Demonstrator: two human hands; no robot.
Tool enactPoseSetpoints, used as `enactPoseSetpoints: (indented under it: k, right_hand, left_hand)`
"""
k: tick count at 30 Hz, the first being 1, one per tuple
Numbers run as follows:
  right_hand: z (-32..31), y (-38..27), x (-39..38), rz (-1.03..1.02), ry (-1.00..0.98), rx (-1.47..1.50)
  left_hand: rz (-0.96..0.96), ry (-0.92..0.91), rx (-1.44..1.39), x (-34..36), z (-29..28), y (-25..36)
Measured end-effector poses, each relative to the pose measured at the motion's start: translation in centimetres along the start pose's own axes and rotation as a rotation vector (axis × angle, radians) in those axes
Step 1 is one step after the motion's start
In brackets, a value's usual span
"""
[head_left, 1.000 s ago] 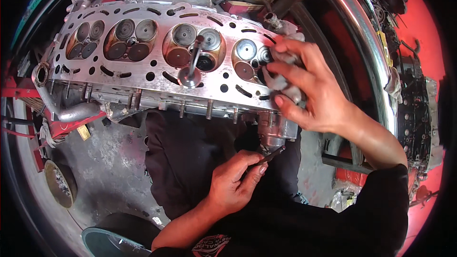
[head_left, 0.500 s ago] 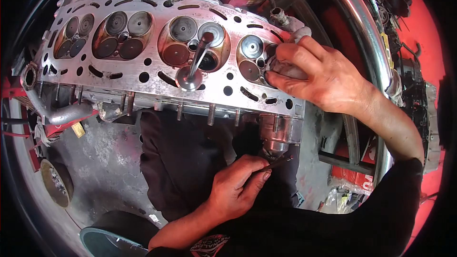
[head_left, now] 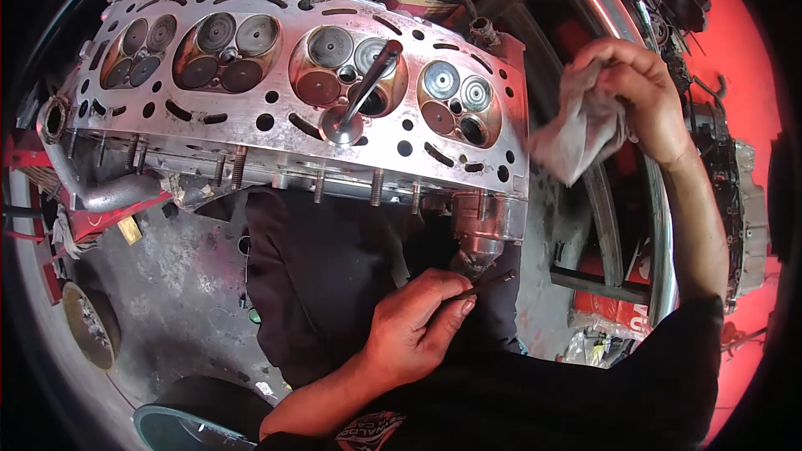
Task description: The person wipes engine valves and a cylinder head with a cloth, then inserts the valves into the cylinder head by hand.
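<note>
A metal engine cylinder head [head_left: 238, 135] lies across the upper view, its combustion chambers facing me. Beyond its right end, my right hand [head_left: 639, 88] is closed on a crumpled greyish rag [head_left: 576, 129], which hangs apart from the metal. In the rightmost chamber an open valve port [head_left: 473, 129] shows beside seated valves. A loose engine valve [head_left: 368, 88] rests on its disc on the deck, its stem tilted up. Below the head, my left hand [head_left: 413, 326] pinches a thin dark rod [head_left: 493, 284] like a valve stem; its other end is hidden by the hand.
Threaded studs [head_left: 377, 188] stick out along the head's near side. A curved metal tube [head_left: 660, 225] runs down the right, beside engine parts on a red surface [head_left: 752, 58]. A dark tub [head_left: 159, 430] and a round container [head_left: 92, 330] stand on the floor at lower left.
My right hand has lifted off the rightmost chamber and moved right with the rag, uncovering the open port. My left hand keeps the rod in nearly the same place.
</note>
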State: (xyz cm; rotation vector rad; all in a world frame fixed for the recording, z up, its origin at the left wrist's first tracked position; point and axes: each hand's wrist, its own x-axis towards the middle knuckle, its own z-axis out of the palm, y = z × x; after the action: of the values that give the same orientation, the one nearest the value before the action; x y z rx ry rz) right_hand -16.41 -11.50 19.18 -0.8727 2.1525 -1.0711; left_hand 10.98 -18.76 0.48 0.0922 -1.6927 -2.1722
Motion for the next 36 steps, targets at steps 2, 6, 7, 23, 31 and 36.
enactPoseSetpoints:
  k: [2,6,7,23,31,36]
  right_hand:
    - [0.5,1.3,-0.6,-0.049,0.094,0.048]
    - [6.6,3.3,-0.8,-0.439,0.237,-0.667]
    - [8.4,3.5,-0.9,-0.502,0.231,-0.773]
    - [5.6,0.9,0.7,-0.655,-0.328,-0.757]
    - [-0.8,3.5,-5.0,-0.166,0.546,0.230]
    - [0.5,14.0,-10.5,0.066,0.430,0.864]
  left_hand:
    - [-0.004,0.004,-0.006,-0.2,0.3,-0.2]
    - [-0.022,-0.019,-0.007,-0.2,0.1,-0.5]
    - [-0.022,-0.016,-0.003,-0.2,0.1,-0.3]
    - [-0.031,-0.020,0.027,0.1,0.6,-0.5]
    - [0.007,0.024,-0.023,-0.6,0.2,-0.6]
    - [-0.014,-0.010,-0.041,-0.3,0.7,-0.5]
